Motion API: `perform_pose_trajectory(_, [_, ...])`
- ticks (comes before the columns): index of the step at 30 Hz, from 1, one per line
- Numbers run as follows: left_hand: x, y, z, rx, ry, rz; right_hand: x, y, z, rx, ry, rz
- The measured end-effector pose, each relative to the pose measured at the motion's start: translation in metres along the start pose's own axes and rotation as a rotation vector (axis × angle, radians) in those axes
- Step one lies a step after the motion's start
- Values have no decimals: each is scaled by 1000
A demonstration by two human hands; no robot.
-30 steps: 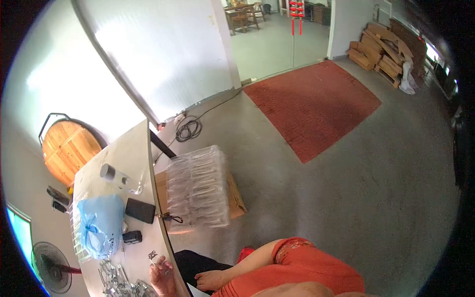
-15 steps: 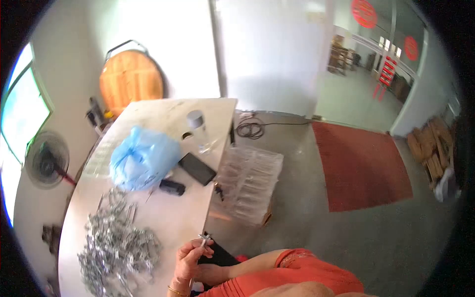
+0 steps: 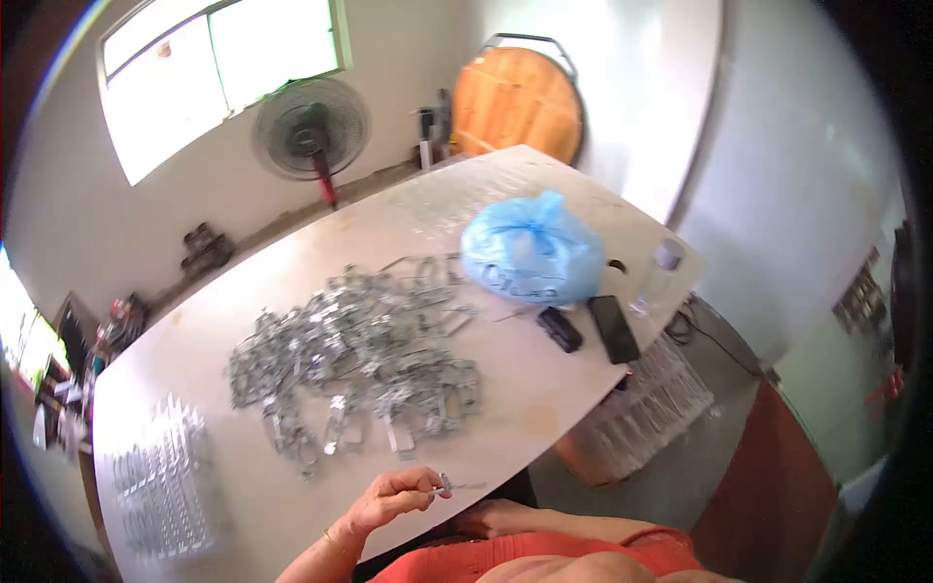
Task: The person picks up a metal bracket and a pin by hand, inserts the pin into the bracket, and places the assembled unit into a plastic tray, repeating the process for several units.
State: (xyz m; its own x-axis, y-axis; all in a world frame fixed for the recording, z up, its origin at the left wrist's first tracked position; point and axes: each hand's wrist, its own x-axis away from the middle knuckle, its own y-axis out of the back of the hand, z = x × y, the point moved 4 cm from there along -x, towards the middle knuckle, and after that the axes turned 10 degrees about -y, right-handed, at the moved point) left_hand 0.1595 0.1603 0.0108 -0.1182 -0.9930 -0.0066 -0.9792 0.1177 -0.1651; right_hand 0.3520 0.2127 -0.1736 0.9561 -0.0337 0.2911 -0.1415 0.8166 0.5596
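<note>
Our view has swung left, over the tabletop (image 3: 267, 505), so the heap of metal parts (image 3: 355, 345) now sits nearer the middle of what we see, at eleven o'clock from our left hand (image 3: 394, 496). That hand's grip is pinched closed on one metal piece (image 3: 445, 486) at the fingertips — small, silvery and a bit blurry. Our right hand (image 3: 493, 518) is at three o'clock, by the edge — we cannot tell if it holds anything.

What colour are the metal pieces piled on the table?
The metal pieces are silvery grey; the head view shows them best.
</note>
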Motion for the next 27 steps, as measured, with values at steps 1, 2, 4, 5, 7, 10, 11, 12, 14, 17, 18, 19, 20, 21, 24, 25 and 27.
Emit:
perform_pose_trajectory(1, [11,10,4,22,-27,15,15,23,24,-178,-127,61])
perform_pose_trajectory(2, [18,18,0,4,-52,17,32,54,60,-342,-254,129])
perform_pose_trajectory(4, [32,32,-2,24,-58,-55,40,80,97,-305,-132,85])
perform_pose_trajectory(5, [36,37,-1,55,-63,-46,39,88,109,-291,-112,116])
perform_pose_trajectory(7, [44,49,-1,91,-136,-49,35,112,130,-398,55,33])
perform_pose_trajectory(10, [53,70,1,178,-130,-46,-1,130,145,-519,50,-30])
perform_pose_trajectory(11, [56,77,1,161,-185,-59,-15,140,154,-499,170,-163])
perform_pose_trajectory(12, [61,84,-1,143,-239,-74,-29,155,172,-377,268,-262])
perform_pose_trajectory(14, [70,96,-11,160,-342,-136,-57,176,205,-295,362,-431])
perform_pose_trajectory(17, [90,117,-25,184,-394,-298,-96,196,244,-195,531,-667])
perform_pose_trajectory(18, [95,125,-25,246,-459,-324,-107,197,253,-176,604,-732])
perform_pose_trajectory(19, [100,132,-26,309,-523,-348,-118,194,260,-175,614,-726])
perform_pose_trajectory(20, [105,137,-25,361,-529,-430,-127,190,265,-202,631,-721])
perform_pose_trajectory(21, [106,141,-24,360,-537,-439,-136,188,268,-228,646,-714])
perform_pose_trajectory(24, [108,146,-19,380,-509,-500,-156,173,259,-185,694,-698])
perform_pose_trajectory(25, [107,144,-20,377,-479,-511,-163,168,254,-191,708,-682])
perform_pose_trajectory(27, [108,145,-16,377,-442,-533,-169,161,246,-230,713,-644])
